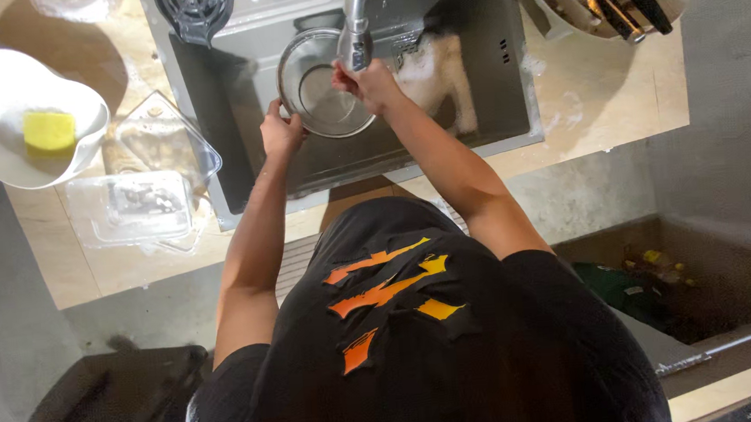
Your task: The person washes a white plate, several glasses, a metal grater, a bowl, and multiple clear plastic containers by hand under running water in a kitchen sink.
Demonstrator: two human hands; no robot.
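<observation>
I hold the steel bowl (323, 87) tilted in the sink (240, 167) under the tap (356, 27), best kept low so water stays inside. My left hand (280, 131) pinches its rim; my right hand (368, 81), arm stretched forward, seems to grip the far edge.

Two clear plastic packages lie on the surface left of the sink: a rectangular lidded box (133, 206) and an angular tray (163, 138) touching it.
</observation>
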